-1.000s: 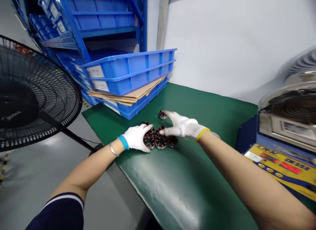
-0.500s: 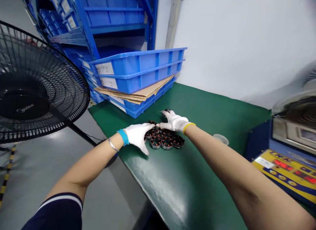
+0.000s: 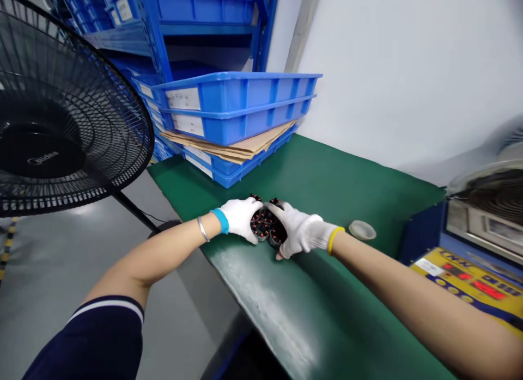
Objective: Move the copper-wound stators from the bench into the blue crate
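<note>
On the green tabletop stands a tight cluster of motor stators [image 3: 263, 225], small round black pieces with copper-coloured spots inside. My left hand [image 3: 242, 219], in a white glove, curves round the cluster's left side with its thumb at the near edge. From the right, my gloved right hand [image 3: 297, 227] wraps the other side, fingers over the top and thumb near the front. Both hands press against the pieces, which rest on the table. The gloves hide part of the cluster, mostly at its right and back.
Stacked blue bins [image 3: 245, 108] with brown cardboard [image 3: 232, 150] between them stand at the back left. A black fan [image 3: 61, 129] is on the left. To the right are a small clear dish [image 3: 362, 230] and a machine with a yellow display panel [image 3: 469, 282]. A white wall rises behind.
My right hand has come from the back of the cluster round to its right side. The left hand has closed in, and the stators sit closer together. The view has shifted slightly.
</note>
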`<state>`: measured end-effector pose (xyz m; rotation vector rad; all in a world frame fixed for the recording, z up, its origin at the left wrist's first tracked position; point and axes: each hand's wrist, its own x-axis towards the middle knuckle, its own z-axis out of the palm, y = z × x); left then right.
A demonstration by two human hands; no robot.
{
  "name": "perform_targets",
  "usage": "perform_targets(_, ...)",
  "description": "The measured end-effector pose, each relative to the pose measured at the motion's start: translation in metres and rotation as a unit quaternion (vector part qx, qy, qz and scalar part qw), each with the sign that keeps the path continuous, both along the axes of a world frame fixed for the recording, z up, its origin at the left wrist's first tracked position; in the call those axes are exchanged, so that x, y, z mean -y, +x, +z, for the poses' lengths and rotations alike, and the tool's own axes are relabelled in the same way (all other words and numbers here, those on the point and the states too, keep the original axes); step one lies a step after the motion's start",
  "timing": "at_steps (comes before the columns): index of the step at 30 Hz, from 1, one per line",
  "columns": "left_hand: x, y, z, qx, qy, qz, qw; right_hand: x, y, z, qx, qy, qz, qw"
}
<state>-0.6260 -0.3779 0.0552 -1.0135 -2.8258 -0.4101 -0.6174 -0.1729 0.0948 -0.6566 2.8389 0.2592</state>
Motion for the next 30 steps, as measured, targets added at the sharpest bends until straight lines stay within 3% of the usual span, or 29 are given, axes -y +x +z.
perform_targets(5, 0.0, 0.03, -0.014, -0.007, 0.045, 0.016, 0.999, -0.006, 0.032, -0.021, -0.079, -0.076, 0.019, 0.994)
perform_targets(12, -0.003, 0.061, -0.029, -0.063, 0.043, 0.057, 0.995, -0.006, 0.072, -0.028, -0.073, -0.103, -0.003, 0.992)
perform_targets(17, -0.003, 0.063, -0.025, -0.059, 0.056, 0.067, 0.994, -0.005, 0.075, -0.023, -0.057, -0.078, 0.01, 0.995)
perform_targets(24, -0.004, 0.057, -0.022, -0.057, 0.005, 0.068, 0.996, 0.017, 0.069, -0.009, -0.029, -0.02, -0.024, 0.999)
perform_targets(30, -0.007, 0.044, -0.021, -0.032, -0.015, 0.067, 0.997, 0.019, 0.059, -0.01, -0.036, -0.01, -0.01, 0.999)
